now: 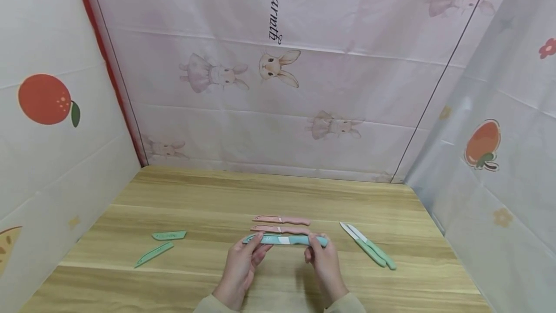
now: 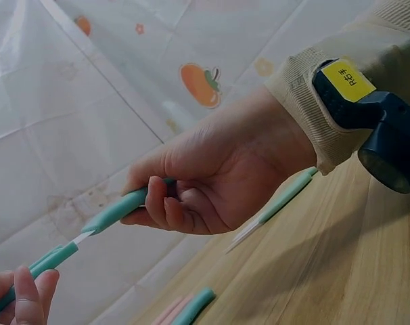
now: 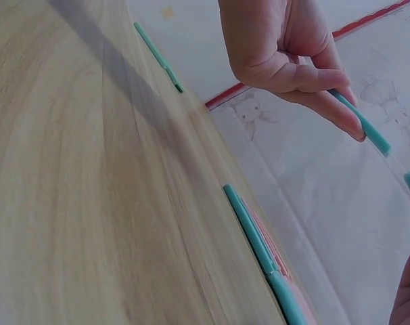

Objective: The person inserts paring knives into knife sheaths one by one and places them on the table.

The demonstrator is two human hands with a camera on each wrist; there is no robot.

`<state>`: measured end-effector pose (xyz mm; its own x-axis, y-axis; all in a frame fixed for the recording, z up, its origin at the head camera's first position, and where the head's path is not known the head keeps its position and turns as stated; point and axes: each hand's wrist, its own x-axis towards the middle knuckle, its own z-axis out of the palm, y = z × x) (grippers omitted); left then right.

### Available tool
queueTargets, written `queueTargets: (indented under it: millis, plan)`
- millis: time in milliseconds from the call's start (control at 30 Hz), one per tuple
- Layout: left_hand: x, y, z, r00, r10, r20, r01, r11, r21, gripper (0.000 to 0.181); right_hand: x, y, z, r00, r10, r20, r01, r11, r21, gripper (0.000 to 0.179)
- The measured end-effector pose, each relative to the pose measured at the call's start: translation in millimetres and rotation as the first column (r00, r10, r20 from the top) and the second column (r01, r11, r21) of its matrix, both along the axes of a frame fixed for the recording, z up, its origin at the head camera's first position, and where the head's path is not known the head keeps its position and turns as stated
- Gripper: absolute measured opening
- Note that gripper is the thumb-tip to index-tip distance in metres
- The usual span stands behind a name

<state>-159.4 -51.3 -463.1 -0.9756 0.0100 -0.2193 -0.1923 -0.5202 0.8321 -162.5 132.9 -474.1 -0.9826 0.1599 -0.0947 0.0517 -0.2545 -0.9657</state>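
Note:
Between my hands, above the table, is a teal paring knife (image 1: 299, 240). Its sheath (image 2: 54, 260) covers part of the blade, and a short white stretch of blade shows between sheath and handle. My left hand (image 1: 240, 263) pinches the sheath with thumb and fingers. The handle is gripped by my right hand (image 1: 325, 260). Just behind the held knife, a second teal sheathed knife (image 3: 259, 247) lies on the table, mostly hidden in the head view. Beside it are two pink sheathed knives (image 1: 295, 220), lying parallel.
Two empty green sheaths (image 1: 169, 235) lie on the wooden table (image 1: 217, 192) at the left. At the right, two green-handled knives (image 1: 369, 251) lie side by side, white blades bare and pointing away. Printed cloth walls (image 1: 243, 134) enclose the table's back and sides.

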Motion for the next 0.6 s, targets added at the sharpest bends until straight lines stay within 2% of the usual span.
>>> queueTargets:
  millis: [233, 600]
  plan:
    - [1.1, 0.0, -2.0, 1.000, -0.006, -0.005, 0.006, 1.000, -0.009, 0.041, 0.2, -1.0, -0.7, 1.000, 0.014, 0.020, -0.015, 0.999, 0.038, 0.018]
    - [-0.1, 0.9, -2.8, 1.000, -0.009, 0.004, 0.009, 1.000, -0.019, 0.039, 2.6, -2.0, -0.7, 0.999, 0.017, 0.028, -0.018, 0.999, 0.027, 0.016]
